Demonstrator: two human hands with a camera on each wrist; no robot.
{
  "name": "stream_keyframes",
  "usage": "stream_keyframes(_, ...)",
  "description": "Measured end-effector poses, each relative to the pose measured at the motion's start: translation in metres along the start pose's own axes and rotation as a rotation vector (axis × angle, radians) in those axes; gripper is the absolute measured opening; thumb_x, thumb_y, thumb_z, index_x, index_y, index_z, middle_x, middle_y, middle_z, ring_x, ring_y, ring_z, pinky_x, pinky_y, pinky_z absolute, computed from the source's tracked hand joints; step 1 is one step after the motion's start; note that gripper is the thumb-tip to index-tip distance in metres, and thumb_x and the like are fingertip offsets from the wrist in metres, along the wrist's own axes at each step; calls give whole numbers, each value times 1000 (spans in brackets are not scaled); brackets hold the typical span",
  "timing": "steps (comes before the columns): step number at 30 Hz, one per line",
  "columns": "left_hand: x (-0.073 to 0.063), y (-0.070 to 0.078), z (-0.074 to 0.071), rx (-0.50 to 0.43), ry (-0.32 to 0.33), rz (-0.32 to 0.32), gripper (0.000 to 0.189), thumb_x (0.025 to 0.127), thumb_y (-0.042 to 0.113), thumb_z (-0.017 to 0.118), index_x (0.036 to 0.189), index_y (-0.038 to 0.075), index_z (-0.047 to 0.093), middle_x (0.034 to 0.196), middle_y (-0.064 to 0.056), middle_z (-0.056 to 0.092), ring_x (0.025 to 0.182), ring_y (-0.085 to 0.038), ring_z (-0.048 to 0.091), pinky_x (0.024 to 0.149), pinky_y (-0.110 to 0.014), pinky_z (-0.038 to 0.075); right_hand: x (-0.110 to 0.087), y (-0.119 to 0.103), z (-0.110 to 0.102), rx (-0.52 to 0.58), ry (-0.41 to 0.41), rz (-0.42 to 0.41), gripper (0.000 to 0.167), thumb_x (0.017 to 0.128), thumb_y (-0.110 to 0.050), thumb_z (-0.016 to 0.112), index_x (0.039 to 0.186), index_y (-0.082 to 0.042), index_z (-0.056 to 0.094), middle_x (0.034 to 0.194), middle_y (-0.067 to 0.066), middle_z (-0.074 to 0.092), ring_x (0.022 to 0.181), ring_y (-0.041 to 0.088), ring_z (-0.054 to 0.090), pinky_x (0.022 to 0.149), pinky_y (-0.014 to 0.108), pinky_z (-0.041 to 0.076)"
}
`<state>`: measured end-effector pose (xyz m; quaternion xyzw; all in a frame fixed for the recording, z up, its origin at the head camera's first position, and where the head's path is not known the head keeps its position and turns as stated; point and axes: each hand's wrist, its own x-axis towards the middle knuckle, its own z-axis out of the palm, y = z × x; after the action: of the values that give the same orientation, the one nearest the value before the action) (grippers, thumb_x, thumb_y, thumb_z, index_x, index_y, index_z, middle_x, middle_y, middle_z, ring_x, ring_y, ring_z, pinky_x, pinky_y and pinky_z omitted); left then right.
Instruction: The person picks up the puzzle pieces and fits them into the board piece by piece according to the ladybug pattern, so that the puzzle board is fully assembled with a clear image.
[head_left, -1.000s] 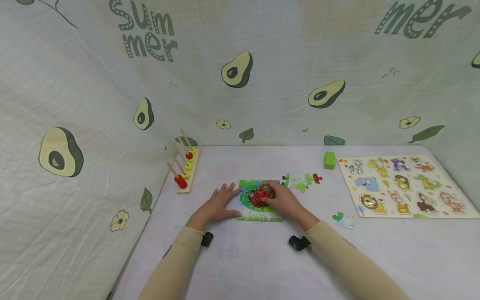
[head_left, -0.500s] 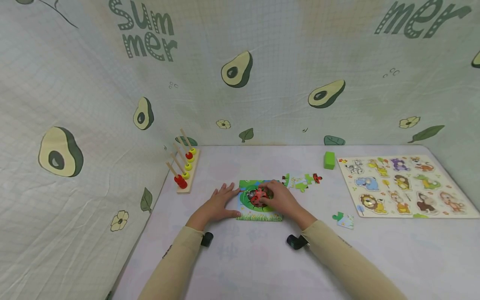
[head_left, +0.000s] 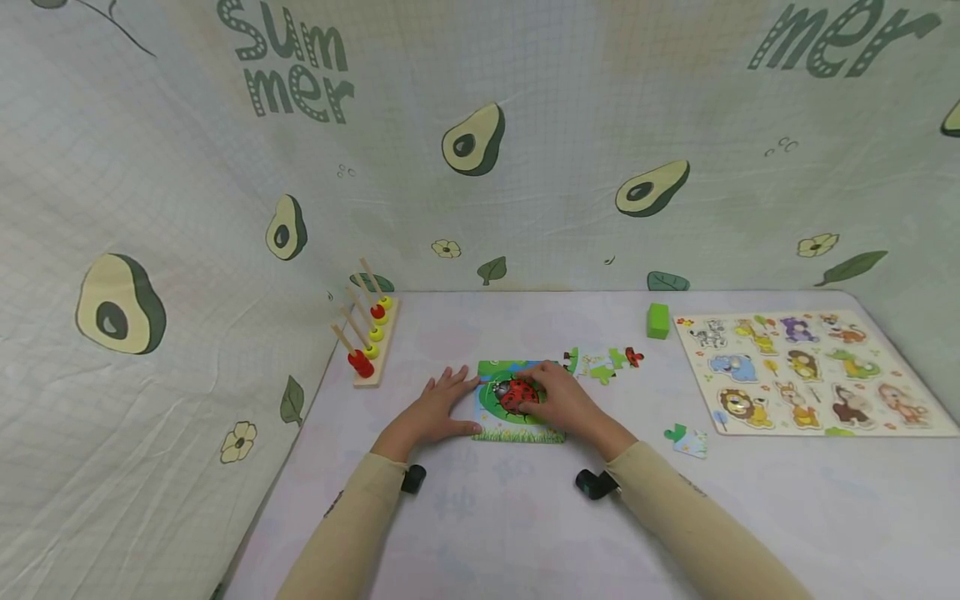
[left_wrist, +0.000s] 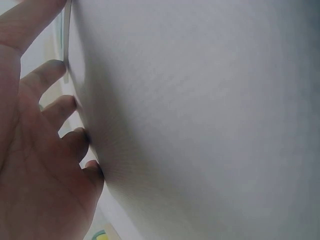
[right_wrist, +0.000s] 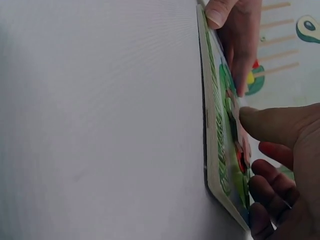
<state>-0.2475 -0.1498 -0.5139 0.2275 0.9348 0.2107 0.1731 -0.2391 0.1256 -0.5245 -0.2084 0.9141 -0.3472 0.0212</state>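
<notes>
Ladybug puzzle (head_left: 517, 435) lies flat on the table (head_left: 465, 517), between both hands. Right hand (head_left: 564, 398) has its thumb and bent fingers on the ladybug (head_left: 512, 396), narrow spread; we can't tell whether a piece is pinched or just pressed. Left hand (head_left: 435, 410) is spread wide, gripping nothing, thumb and fingertip at the puzzle's left edge, we'd guess to stop it sliding (thumb laps the near corner in the right wrist view). Loose pieces (head_left: 602, 374) lie just right of the far right corner, one more piece (head_left: 690, 442) further right; handy for that hand, presumably. Further out we've got a green block (head_left: 658, 321), an animal board (head_left: 772, 392) right, a bead stand (head_left: 386, 342) left, probably parked out of the way.
</notes>
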Motion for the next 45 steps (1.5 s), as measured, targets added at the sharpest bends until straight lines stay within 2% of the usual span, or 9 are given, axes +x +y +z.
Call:
stream_keyframes(4, 0, -1, 0, 7, -1, 0, 89, 87, 50, 77, 160, 23, 35, 169, -6, 17, 157, -31, 3, 126, -51, 3, -2, 1, -1, -22, -18, -32, 51, 90, -27, 80, 136, -11, 65, 123, 10, 59, 116, 29, 56, 99, 49, 49)
stream_keyframes(11, 1, -2, 1, 9, -3, 0, 89, 87, 51, 77, 160, 23, 35, 169, -6, 17, 157, -31, 3, 126, -51, 3, -3, -2, -1, -84, 1, -111, 45, 92, -26, 78, 132, -9, 68, 124, 11, 61, 118, 32, 57, 100, 52, 48)
stream_keyframes(16, 2, -3, 1, 9, -7, -7, 89, 87, 52, 76, 160, 23, 35, 169, -5, 17, 157, -30, 3, 126, -50, 2, -2, -5, -1, -118, 2, -133, 41, 92, -22, 77, 131, -9, 70, 123, 11, 62, 117, 33, 58, 99, 52, 49)
stream_keyframes(24, 0, 0, -1, 16, -20, -13, 89, 87, 53, 76, 161, 23, 34, 170, -5, 16, 157, -29, 3, 126, -49, 2, -1, -2, -1, -131, -7, -145, 39, 92, -22, 77, 129, -11, 72, 120, 9, 62, 112, 30, 58, 94, 50, 50)
stream_keyframes(45, 2, -1, 0, 10, -16, -15, 88, 88, 52, 76, 160, 24, 36, 170, -5, 17, 157, -30, 3, 126, -50, 2, -2, -4, -2, -106, -16, -105, 39, 91, -25, 79, 127, -12, 73, 124, 9, 62, 118, 30, 57, 100, 51, 49)
